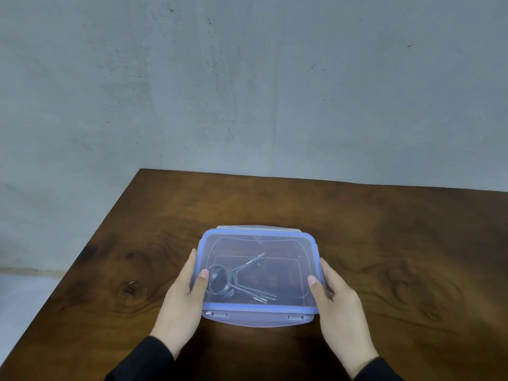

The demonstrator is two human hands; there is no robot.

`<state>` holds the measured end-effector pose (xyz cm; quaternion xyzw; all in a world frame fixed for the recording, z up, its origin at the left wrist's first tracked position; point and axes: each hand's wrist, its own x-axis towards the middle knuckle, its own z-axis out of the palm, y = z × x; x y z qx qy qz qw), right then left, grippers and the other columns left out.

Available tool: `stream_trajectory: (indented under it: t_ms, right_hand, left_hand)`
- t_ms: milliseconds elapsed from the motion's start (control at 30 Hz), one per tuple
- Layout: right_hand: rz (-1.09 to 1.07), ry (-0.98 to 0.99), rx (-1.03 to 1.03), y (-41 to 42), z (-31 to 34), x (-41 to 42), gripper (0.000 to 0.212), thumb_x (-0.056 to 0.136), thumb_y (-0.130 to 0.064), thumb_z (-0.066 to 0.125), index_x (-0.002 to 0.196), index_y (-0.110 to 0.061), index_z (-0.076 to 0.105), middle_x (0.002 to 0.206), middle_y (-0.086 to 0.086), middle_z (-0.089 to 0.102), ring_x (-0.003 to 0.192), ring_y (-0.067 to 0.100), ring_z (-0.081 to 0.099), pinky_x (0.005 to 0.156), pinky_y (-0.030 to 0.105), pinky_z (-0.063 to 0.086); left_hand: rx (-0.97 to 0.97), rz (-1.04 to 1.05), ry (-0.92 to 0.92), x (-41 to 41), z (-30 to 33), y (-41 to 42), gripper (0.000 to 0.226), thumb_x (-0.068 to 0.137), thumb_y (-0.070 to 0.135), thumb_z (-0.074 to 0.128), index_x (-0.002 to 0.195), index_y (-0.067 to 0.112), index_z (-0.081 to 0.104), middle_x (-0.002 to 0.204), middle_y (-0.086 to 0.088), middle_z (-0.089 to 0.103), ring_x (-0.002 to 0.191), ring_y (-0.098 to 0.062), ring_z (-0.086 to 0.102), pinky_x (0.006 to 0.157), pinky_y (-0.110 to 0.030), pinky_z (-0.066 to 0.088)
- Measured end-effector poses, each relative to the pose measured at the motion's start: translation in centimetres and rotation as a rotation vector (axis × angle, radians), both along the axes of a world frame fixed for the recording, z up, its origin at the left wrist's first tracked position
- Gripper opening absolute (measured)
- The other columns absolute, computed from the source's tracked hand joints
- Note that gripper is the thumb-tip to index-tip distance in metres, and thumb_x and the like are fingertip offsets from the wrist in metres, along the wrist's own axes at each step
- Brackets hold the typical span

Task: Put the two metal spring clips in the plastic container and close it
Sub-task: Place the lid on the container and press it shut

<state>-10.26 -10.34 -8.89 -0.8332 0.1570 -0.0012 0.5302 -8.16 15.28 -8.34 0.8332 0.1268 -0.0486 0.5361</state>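
Observation:
A clear plastic container [275, 273] with a blue-rimmed lid on top sits on the wooden table [110, 270]. Through the lid I see the two metal spring clips [233, 279] lying inside, coils to the left and legs fanning right. My left hand [184, 298] grips the container's left side, thumb pressing on the lid. My right hand [335, 301] holds the right side, thumb on the lid's edge. The front latch flap [258, 318] sticks out flat toward me; the back flap [258, 228] also juts out.
The dark wooden table runs off to the right and toward me; its left edge slants from the far corner [141, 169] down to the lower left. A grey concrete wall [247, 78] stands behind it.

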Motion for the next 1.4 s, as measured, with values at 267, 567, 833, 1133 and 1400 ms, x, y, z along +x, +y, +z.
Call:
stream_trajectory:
  t_ms: [267,567,833,1133,1400]
  right_hand:
    - [0.011,-0.016,0.108,0.2,0.9,0.4,0.036,0.105,-0.017,0.048,0.110,-0.049,0.065,0.099,-0.032,0.072,0.101,-0.008,0.065,0.074,0.009,0.054]
    - [0.000,-0.014,-0.009,-0.4,0.9,0.3,0.049,0.100,-0.032,0.057,0.148,-0.031,0.048,0.148,-0.021,0.052,0.134,0.004,0.051,0.103,0.024,0.049]
    - [0.477,-0.214,-0.626,0.9,3.2,7.3,0.054,0.103,-0.044,0.045,0.151,-0.020,0.044,0.158,-0.006,0.041,0.146,0.011,0.033,0.124,0.035,0.018]
    - [0.558,-0.170,-0.820,1.4,1.3,9.2,0.053,0.105,-0.048,0.034,0.152,-0.025,0.042,0.148,-0.008,0.049,0.133,0.015,0.044,0.110,0.036,0.036]
    - [0.568,-0.190,-0.850,1.2,0.9,9.6,0.060,0.100,-0.054,0.025,0.151,-0.027,0.044,0.142,-0.010,0.054,0.130,0.015,0.045,0.111,0.040,0.031]
  left_hand:
    - [-0.249,0.055,0.007,-0.2,-0.5,0.0,0.049,0.100,0.040,0.041,0.148,0.039,0.033,0.138,0.020,0.048,0.116,-0.002,0.051,0.096,-0.020,0.040]
    - [-0.073,-0.071,0.016,0.0,0.2,0.9,0.063,0.093,0.055,0.036,0.152,0.041,0.018,0.139,0.023,0.040,0.122,-0.002,0.046,0.101,-0.022,0.035]
    - [0.709,-0.416,-0.502,6.4,2.5,-1.3,0.047,0.099,0.043,0.042,0.140,0.023,0.047,0.142,0.004,0.051,0.131,-0.014,0.042,0.109,-0.035,0.029]
    - [0.926,-0.563,-0.462,8.7,0.3,-2.9,0.050,0.101,0.047,0.025,0.142,0.028,0.044,0.130,0.007,0.057,0.119,-0.015,0.047,0.104,-0.037,0.030]
    - [0.963,-0.604,-0.470,9.0,-0.2,-2.8,0.047,0.102,0.046,0.021,0.143,0.031,0.039,0.122,0.006,0.057,0.113,-0.017,0.048,0.100,-0.039,0.033]
